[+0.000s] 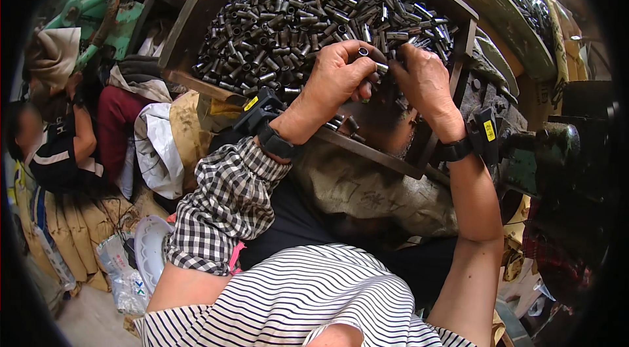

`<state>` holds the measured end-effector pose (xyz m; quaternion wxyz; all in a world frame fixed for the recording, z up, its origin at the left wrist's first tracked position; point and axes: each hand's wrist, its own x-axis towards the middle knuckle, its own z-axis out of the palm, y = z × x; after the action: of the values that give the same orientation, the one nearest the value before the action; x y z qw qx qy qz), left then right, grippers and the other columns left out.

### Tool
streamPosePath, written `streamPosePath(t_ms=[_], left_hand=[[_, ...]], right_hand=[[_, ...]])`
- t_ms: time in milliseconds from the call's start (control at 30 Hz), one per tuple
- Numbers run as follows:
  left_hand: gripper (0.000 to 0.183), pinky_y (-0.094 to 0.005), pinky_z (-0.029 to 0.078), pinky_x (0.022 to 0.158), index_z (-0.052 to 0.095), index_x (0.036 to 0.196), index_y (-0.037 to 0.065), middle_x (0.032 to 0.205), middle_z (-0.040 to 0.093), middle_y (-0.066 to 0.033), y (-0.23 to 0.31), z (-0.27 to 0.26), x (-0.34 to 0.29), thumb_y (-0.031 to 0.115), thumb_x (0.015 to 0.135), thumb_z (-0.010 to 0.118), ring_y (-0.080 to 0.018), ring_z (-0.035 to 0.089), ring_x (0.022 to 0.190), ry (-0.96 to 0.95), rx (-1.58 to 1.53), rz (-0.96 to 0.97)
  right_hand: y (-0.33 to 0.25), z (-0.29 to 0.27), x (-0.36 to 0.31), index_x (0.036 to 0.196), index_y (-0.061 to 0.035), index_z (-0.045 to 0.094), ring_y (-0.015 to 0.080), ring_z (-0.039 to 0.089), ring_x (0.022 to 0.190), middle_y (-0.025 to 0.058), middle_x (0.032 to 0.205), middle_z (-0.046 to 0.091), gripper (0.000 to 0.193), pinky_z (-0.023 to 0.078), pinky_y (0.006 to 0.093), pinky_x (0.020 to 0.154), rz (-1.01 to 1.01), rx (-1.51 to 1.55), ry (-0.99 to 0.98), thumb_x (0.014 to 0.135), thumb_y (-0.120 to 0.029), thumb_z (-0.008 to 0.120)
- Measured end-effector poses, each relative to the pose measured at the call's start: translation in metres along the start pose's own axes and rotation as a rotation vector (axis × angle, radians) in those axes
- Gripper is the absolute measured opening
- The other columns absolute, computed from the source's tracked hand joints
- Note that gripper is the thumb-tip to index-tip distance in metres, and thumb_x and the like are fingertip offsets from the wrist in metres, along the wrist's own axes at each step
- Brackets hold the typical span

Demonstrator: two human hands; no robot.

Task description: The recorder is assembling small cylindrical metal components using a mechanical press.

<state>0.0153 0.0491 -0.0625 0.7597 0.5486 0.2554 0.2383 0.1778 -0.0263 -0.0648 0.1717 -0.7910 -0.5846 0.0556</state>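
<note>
A wooden tray in front of me holds a heap of short dark metal tubes. Over its near part, my left hand is closed on a short metal tube, whose round open end faces up between thumb and forefinger. Another shiny tube end shows by the thumb tip. My right hand is just to the right, its fingers bent and drawn together close to the left fingertips; what they pinch, if anything, is hidden. A few loose tubes lie below the left hand, near the tray's front edge.
At the right stands dark green machinery. A second wooden box of metal parts is at the far right. Toward the left, a person sits near a green handwheel. Sacks and a white basin lie lower left.
</note>
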Motion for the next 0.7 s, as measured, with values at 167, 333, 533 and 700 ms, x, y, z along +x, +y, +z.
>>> streamPosePath(t_ms=[167, 333, 533, 700], left_hand=[[0.015, -0.0156, 0.043, 0.044, 0.061, 0.099, 0.002, 0.072, 0.062, -0.0015, -0.004, 0.010, -0.002, 0.010, 0.088, 0.054, -0.0037, 0.055, 0.052, -0.077, 0.045, -0.060], [0.015, -0.0153, 0.044, 0.044, 0.060, 0.099, 0.002, 0.073, 0.062, -0.0013, -0.009, 0.025, -0.012, 0.009, 0.088, 0.054, -0.0034, 0.055, 0.052, -0.168, 0.018, -0.117], [0.014, -0.0155, 0.043, 0.042, 0.060, 0.098, 0.001, 0.069, 0.060, -0.0013, -0.015, 0.043, -0.015, 0.009, 0.089, 0.052, -0.0043, 0.055, 0.051, -0.228, -0.133, -0.223], [0.014, -0.0162, 0.043, 0.043, 0.058, 0.099, 0.001, 0.070, 0.059, -0.0022, -0.017, 0.050, -0.015, 0.010, 0.090, 0.052, -0.0052, 0.054, 0.051, -0.292, -0.149, -0.249]], right_hand=[[0.021, -0.014, -0.026, 0.083, 0.0027, 0.056, 0.0253, 0.065, 0.068, 0.0146, 0.071, 0.062, 0.018, 0.050, 0.0339, 0.057, 0.194, 0.588, -0.024, 0.081, -0.015, 0.061], [0.016, -0.036, -0.078, 0.086, -0.0017, 0.054, 0.0050, 0.054, 0.053, -0.0017, 0.066, 0.053, 0.014, 0.039, 0.0172, 0.042, 0.428, 1.255, 0.007, 0.083, -0.010, 0.064], [0.011, -0.035, -0.112, 0.096, -0.0010, 0.053, 0.0066, 0.059, 0.060, 0.0015, 0.074, 0.058, 0.014, 0.039, 0.0157, 0.043, 0.481, 1.383, 0.122, 0.086, -0.007, 0.062], [0.013, -0.025, -0.117, 0.101, 0.0006, 0.051, 0.0137, 0.067, 0.070, 0.0081, 0.082, 0.063, 0.018, 0.048, 0.0183, 0.049, 0.553, 1.547, 0.170, 0.088, -0.009, 0.059]])
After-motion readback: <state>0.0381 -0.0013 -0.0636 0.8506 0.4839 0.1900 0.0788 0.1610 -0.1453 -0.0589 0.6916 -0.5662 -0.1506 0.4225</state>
